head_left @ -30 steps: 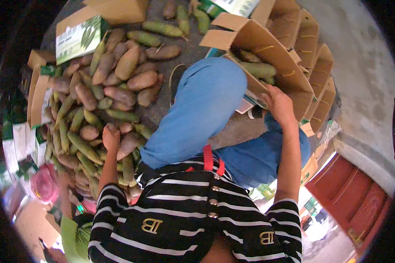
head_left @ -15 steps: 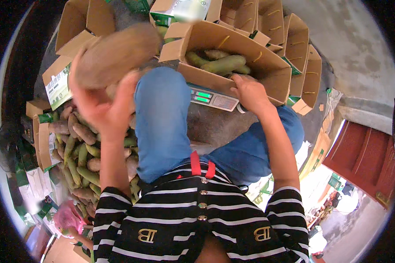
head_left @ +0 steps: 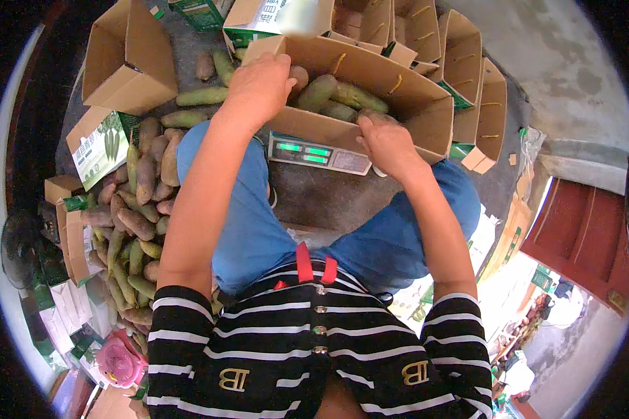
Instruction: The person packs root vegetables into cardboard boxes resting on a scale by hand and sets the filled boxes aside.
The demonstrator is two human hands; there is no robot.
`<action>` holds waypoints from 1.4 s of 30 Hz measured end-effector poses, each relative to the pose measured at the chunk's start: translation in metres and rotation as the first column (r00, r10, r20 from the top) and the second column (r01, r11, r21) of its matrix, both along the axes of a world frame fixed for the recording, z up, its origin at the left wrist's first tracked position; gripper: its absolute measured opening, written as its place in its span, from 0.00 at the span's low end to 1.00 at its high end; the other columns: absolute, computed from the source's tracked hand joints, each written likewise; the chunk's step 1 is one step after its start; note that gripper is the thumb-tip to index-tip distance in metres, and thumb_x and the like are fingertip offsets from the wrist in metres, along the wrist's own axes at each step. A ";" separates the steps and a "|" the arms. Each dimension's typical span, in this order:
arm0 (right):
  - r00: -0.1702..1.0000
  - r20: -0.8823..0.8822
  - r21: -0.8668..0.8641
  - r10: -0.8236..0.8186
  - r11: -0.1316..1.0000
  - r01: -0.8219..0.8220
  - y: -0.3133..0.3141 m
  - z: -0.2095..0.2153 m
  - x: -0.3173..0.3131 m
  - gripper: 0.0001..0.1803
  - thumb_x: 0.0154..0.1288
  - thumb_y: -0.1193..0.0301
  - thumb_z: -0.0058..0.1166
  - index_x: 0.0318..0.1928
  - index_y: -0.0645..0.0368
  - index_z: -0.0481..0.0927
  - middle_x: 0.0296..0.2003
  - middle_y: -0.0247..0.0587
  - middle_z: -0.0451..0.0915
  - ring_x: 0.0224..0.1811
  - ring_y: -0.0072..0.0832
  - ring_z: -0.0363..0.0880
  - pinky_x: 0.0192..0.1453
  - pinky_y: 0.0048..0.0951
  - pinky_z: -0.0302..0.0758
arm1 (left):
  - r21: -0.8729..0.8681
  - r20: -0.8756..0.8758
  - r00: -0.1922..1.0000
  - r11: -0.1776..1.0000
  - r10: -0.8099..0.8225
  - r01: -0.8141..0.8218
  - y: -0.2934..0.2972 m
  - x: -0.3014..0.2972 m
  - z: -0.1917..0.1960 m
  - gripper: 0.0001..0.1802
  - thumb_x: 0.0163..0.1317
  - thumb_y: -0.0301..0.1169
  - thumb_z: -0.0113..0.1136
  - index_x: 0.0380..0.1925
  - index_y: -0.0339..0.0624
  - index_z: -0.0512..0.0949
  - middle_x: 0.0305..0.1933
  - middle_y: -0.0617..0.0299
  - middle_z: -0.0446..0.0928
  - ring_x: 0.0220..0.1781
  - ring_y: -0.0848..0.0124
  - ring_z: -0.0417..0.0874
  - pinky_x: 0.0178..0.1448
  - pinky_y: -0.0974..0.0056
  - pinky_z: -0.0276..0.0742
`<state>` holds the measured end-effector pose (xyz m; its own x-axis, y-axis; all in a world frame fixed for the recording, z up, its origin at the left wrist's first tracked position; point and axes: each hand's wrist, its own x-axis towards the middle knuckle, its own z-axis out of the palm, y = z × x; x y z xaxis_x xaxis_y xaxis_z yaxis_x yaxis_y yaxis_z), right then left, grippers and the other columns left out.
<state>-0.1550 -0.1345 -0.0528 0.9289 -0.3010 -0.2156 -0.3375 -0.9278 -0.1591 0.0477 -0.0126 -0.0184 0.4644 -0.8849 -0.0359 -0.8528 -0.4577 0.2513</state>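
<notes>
An open cardboard box (head_left: 356, 129) rests on a scale (head_left: 319, 153) with green lit displays, in front of my knees. Several long green and brown root vegetables (head_left: 337, 96) lie inside it. My left hand (head_left: 258, 87) is at the box's left end, fingers curled over a brown root vegetable (head_left: 298, 78) whose end shows beside them. My right hand (head_left: 390, 143) is closed over the near wall's rim towards the right. Its fingertips reach inside, against a brown root that is partly hidden.
A heap of green and brown root vegetables (head_left: 129, 216) lies by my left leg, with a few loose ones beyond it. An open empty box (head_left: 129, 63) stands far left. Several open boxes (head_left: 461, 63) with yellow cord handles line the back right. A pink object (head_left: 121, 359) is lower left.
My left hand has swung right and away from me, bringing the brown root vegetable from above my knee to the box's left end. My right hand has stayed at the near rim.
</notes>
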 end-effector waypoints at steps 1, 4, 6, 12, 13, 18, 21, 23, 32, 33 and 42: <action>1.000 -0.001 -0.002 -0.003 1.000 0.003 0.000 0.000 -0.001 0.13 0.55 0.67 0.49 0.37 0.60 0.66 0.32 0.51 0.75 0.36 0.46 0.74 0.38 0.42 0.71 | -0.031 0.003 1.000 0.999 -0.010 0.010 -0.001 0.001 -0.002 0.16 0.54 0.35 0.52 0.40 0.39 0.69 0.42 0.47 0.72 0.44 0.51 0.73 0.45 0.52 0.70; 0.998 -0.055 0.013 -0.014 1.000 0.015 0.001 0.000 -0.003 0.13 0.56 0.66 0.48 0.38 0.60 0.67 0.32 0.51 0.75 0.36 0.46 0.74 0.38 0.41 0.71 | -0.079 -0.004 1.000 0.997 -0.008 0.007 -0.002 0.004 -0.006 0.14 0.55 0.35 0.49 0.38 0.40 0.70 0.39 0.47 0.73 0.42 0.51 0.74 0.43 0.52 0.70; 0.998 -0.056 0.000 -0.019 1.000 0.019 -0.001 0.006 -0.003 0.14 0.57 0.64 0.47 0.39 0.60 0.69 0.33 0.50 0.75 0.37 0.45 0.74 0.39 0.41 0.71 | -0.093 -0.016 1.000 0.996 0.004 -0.005 -0.002 0.005 -0.007 0.13 0.55 0.35 0.48 0.38 0.40 0.70 0.38 0.47 0.73 0.41 0.52 0.74 0.42 0.51 0.70; 0.984 0.141 0.019 -0.113 0.994 0.111 -0.012 0.027 -0.005 0.16 0.60 0.58 0.42 0.36 0.59 0.71 0.33 0.48 0.75 0.36 0.43 0.75 0.38 0.41 0.72 | -0.156 0.017 1.000 0.988 -0.018 0.020 -0.001 0.009 -0.014 0.10 0.55 0.34 0.50 0.32 0.38 0.70 0.33 0.48 0.74 0.38 0.51 0.75 0.38 0.51 0.70; 0.973 0.197 -0.017 -0.118 0.992 0.124 -0.015 0.025 -0.008 0.17 0.61 0.58 0.40 0.36 0.59 0.71 0.33 0.48 0.75 0.36 0.43 0.75 0.39 0.40 0.72 | -0.126 0.009 1.000 0.992 -0.021 0.022 -0.001 0.009 -0.013 0.11 0.55 0.35 0.49 0.34 0.39 0.70 0.35 0.47 0.74 0.39 0.51 0.75 0.40 0.51 0.70; 0.978 0.165 0.014 -0.126 0.992 0.125 -0.011 0.031 -0.008 0.16 0.61 0.58 0.40 0.36 0.59 0.71 0.33 0.48 0.75 0.36 0.43 0.75 0.39 0.40 0.72 | -0.114 0.007 1.000 0.993 -0.020 0.021 -0.001 0.008 -0.017 0.13 0.55 0.36 0.49 0.36 0.40 0.70 0.37 0.47 0.74 0.41 0.51 0.75 0.42 0.51 0.71; 0.991 0.104 0.026 -0.080 0.997 0.078 -0.009 0.023 -0.010 0.16 0.60 0.58 0.41 0.36 0.58 0.72 0.33 0.47 0.75 0.37 0.43 0.75 0.39 0.41 0.72 | -0.088 -0.015 1.000 0.996 -0.018 0.017 -0.002 0.005 -0.013 0.11 0.54 0.34 0.52 0.32 0.37 0.71 0.33 0.48 0.74 0.38 0.51 0.75 0.38 0.52 0.70; 0.993 0.107 0.019 -0.042 0.999 0.040 -0.009 0.020 -0.012 0.16 0.60 0.59 0.41 0.37 0.58 0.72 0.34 0.47 0.75 0.37 0.43 0.75 0.39 0.41 0.72 | -0.055 -0.023 0.999 0.998 -0.028 0.027 -0.004 0.006 -0.012 0.15 0.54 0.37 0.50 0.38 0.40 0.71 0.36 0.47 0.75 0.40 0.51 0.75 0.43 0.51 0.71; 0.999 0.035 0.036 -0.025 0.999 0.023 -0.003 0.023 -0.004 0.15 0.60 0.60 0.42 0.37 0.58 0.72 0.36 0.47 0.75 0.39 0.43 0.74 0.40 0.41 0.72 | -0.014 -0.031 0.999 1.000 0.003 -0.003 -0.005 0.006 -0.012 0.15 0.54 0.37 0.52 0.38 0.40 0.71 0.37 0.48 0.75 0.40 0.51 0.76 0.42 0.51 0.71; 0.997 0.065 0.044 -0.049 0.998 0.046 -0.003 0.023 -0.003 0.15 0.60 0.60 0.42 0.36 0.58 0.72 0.36 0.47 0.75 0.39 0.43 0.74 0.40 0.41 0.72 | -0.015 -0.033 0.999 1.000 0.005 -0.006 -0.006 0.006 -0.011 0.15 0.54 0.37 0.52 0.38 0.40 0.71 0.37 0.48 0.75 0.40 0.51 0.76 0.42 0.51 0.71; 0.992 0.015 -0.017 0.127 0.992 -0.126 -0.026 -0.014 0.078 0.15 0.61 0.64 0.42 0.44 0.58 0.72 0.47 0.43 0.70 0.44 0.40 0.73 0.46 0.36 0.71 | -0.034 0.017 1.000 0.999 -0.020 0.021 -0.009 0.007 -0.017 0.14 0.53 0.36 0.52 0.36 0.39 0.71 0.35 0.48 0.75 0.39 0.52 0.76 0.40 0.52 0.73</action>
<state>-0.0767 -0.1610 -0.0667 0.9630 -0.1841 -0.1969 -0.2148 -0.9654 -0.1480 0.0547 -0.0219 -0.0358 0.4465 -0.8948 0.0020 -0.8660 -0.4316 0.2525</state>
